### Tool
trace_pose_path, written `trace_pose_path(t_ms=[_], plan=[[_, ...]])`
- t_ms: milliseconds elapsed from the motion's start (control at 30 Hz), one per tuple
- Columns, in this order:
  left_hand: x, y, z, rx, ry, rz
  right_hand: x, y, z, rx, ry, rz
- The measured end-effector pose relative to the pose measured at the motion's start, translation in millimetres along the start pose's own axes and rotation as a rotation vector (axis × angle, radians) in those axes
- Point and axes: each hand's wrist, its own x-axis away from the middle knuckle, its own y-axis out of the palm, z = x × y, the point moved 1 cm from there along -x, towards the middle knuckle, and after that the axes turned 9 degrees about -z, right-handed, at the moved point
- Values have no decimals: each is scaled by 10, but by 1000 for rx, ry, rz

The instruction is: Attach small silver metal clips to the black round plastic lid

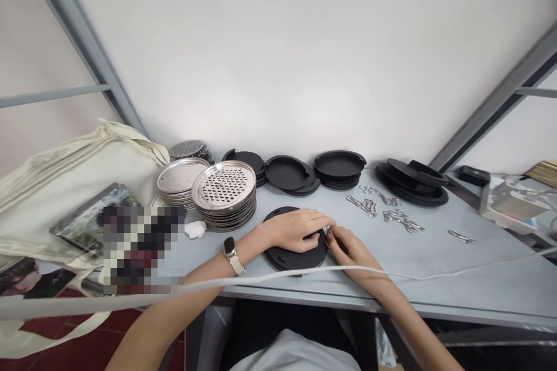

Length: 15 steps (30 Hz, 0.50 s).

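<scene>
A round black disc-shaped part (278, 258) with a raised rim lies on the table in front of me. My left hand (300, 229), with a watch on the wrist, rests across it and grips it, fingers reaching to its right edge. At that edge my right hand (348, 246) has its thumb and fingers pinched together, touching the left fingertips. Something small and thin seems to be between the right fingers, too hidden to name. To the right lie loose bent metal wire clips (402, 220).
Stacked perforated metal grater discs (224, 185) and plain metal discs (180, 177) stand at left. More black round parts (339, 165) line the wall. A white cable (278, 275) crosses before my forearms. A cloth bag (87, 165) sits left, a light-coloured device (511, 206) right.
</scene>
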Motion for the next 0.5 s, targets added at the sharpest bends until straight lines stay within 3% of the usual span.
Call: trace_pose_path(t_ms=[500], plan=[[4, -25, 11, 44, -26, -1, -23, -1, -37, -73, 15, 60]])
